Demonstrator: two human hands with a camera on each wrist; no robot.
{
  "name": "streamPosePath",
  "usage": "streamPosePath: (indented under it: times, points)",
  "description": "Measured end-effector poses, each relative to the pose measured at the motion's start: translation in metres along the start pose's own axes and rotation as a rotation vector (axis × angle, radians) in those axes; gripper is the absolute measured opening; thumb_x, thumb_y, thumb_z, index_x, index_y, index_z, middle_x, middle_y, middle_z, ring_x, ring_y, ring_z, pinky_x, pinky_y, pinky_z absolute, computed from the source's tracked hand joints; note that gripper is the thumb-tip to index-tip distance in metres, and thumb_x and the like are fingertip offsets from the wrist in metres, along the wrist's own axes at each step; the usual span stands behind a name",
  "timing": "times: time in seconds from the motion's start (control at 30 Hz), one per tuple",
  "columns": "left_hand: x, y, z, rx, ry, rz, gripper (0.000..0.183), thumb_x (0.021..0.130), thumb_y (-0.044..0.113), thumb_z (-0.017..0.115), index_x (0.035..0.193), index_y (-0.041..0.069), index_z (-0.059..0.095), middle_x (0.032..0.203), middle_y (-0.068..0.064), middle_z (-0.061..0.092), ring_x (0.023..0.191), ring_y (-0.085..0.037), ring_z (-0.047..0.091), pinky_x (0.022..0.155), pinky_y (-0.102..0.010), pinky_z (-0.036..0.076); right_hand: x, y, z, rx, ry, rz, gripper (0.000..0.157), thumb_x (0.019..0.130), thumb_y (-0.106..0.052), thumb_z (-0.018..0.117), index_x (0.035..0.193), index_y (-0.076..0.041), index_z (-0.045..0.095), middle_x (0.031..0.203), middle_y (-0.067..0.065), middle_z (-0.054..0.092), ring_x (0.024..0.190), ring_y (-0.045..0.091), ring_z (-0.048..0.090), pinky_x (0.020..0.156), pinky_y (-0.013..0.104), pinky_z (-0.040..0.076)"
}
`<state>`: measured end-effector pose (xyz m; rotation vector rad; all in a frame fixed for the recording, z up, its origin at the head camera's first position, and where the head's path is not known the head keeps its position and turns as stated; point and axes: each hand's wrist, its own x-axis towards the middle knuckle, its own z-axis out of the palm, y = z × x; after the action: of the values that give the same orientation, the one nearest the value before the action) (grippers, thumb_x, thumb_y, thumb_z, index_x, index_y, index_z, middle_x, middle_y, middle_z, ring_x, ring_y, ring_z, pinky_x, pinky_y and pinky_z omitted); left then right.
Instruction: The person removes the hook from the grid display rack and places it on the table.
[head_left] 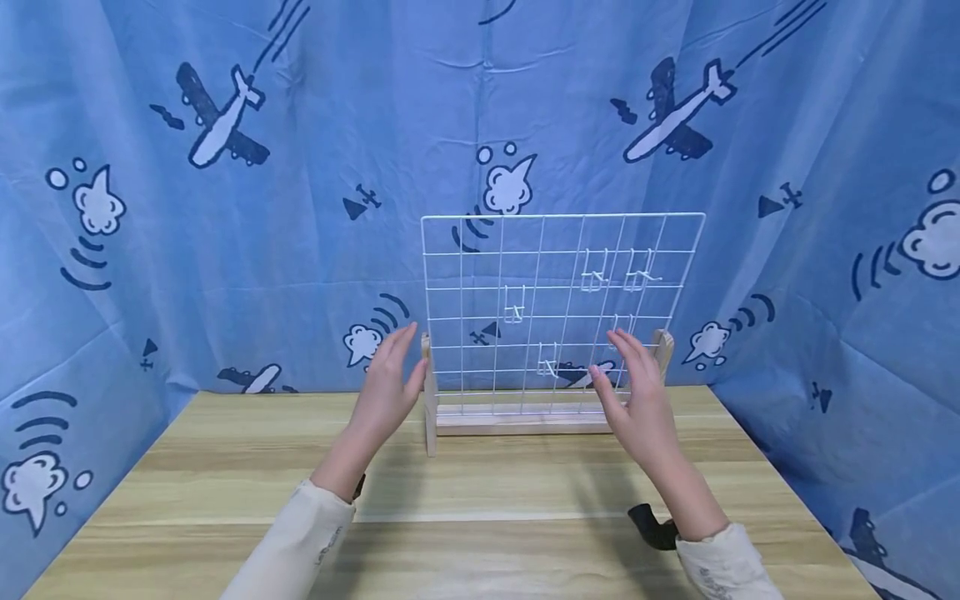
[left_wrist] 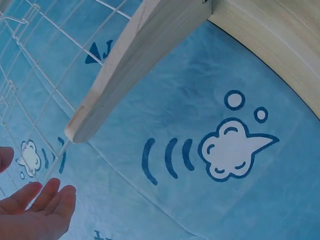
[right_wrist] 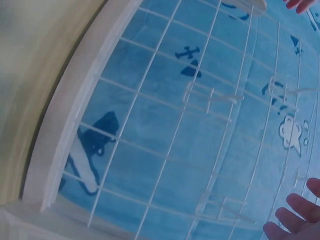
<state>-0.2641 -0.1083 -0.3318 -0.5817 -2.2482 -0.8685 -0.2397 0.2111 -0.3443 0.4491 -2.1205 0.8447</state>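
Wire grid stands beside left fingers, behind right fingers; both apart from thumbs.

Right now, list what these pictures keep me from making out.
Head: a hook, partly behind the right hand.
Head: the foot of the right post, behind that hand.
Head: lettering on the left sleeve, too small to read.
Left wrist: the left hand, cut off by the picture's edge.

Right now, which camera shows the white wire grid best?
Head view: the white wire grid appears nearly whole, the right hand hiding a little. The left wrist view catches only a part; the right wrist view, a large slanted section.
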Motion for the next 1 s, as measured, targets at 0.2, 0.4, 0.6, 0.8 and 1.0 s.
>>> streamPosePath:
  times: [0.2, 0.4, 0.6, 0.8, 1.0]
  points:
    - [0.008, -0.008, 0.003, -0.021, -0.006, -0.021, 0.050, 0.092, 0.005, 0.062, 0.138, -0.007, 0.044, 0.133, -0.027, 0.049, 0.125, -0.040, 0.046, 0.105, -0.049, 0.042, 0.008, 0.011, -0.003, 0.014, 0.054, 0.052, 0.047, 0.093, -0.005, 0.061, 0.137, 0.003, 0.046, 0.139, 0.023, 0.045, 0.130, 0.041, 0.040, 0.106, 0.058, 0.034]
    - [0.015, -0.013, 0.006, -0.045, -0.036, -0.085, 0.051, 0.095, 0.009, 0.060, 0.140, -0.005, 0.042, 0.136, -0.027, 0.047, 0.127, -0.040, 0.045, 0.106, -0.049, 0.040, 0.013, 0.025, -0.001, 0.014, 0.047, 0.111, 0.048, 0.093, -0.001, 0.060, 0.138, 0.003, 0.045, 0.139, 0.024, 0.045, 0.128, 0.042, 0.042, 0.103, 0.059, 0.038]
    - [0.021, -0.018, 0.010, -0.089, -0.058, -0.143, 0.051, 0.096, 0.011, 0.059, 0.140, -0.006, 0.041, 0.137, -0.027, 0.046, 0.128, -0.041, 0.043, 0.108, -0.051, 0.037, 0.013, 0.036, 0.001, 0.016, 0.042, 0.202, 0.048, 0.093, 0.000, 0.059, 0.139, 0.001, 0.045, 0.140, 0.023, 0.046, 0.121, 0.043, 0.047, 0.098, 0.058, 0.043]
    - [0.028, -0.023, 0.014, -0.092, -0.095, -0.189, 0.051, 0.097, 0.012, 0.058, 0.141, -0.005, 0.040, 0.140, -0.026, 0.043, 0.130, -0.041, 0.041, 0.109, -0.051, 0.035, 0.013, 0.042, 0.004, 0.045, 0.037, 0.272, 0.044, 0.097, -0.002, 0.053, 0.139, 0.001, 0.045, 0.141, 0.022, 0.044, 0.118, 0.044, 0.048, 0.099, 0.057, 0.043]
    - [0.030, -0.031, 0.020, -0.107, -0.150, -0.246, 0.050, 0.098, 0.015, 0.056, 0.142, -0.003, 0.041, 0.142, -0.025, 0.042, 0.132, -0.040, 0.039, 0.110, -0.052, 0.035, 0.011, 0.046, 0.008, 0.068, 0.042, 0.322, 0.039, 0.099, -0.004, 0.049, 0.137, 0.003, 0.047, 0.141, 0.023, 0.046, 0.119, 0.044, 0.050, 0.100, 0.053, 0.044]
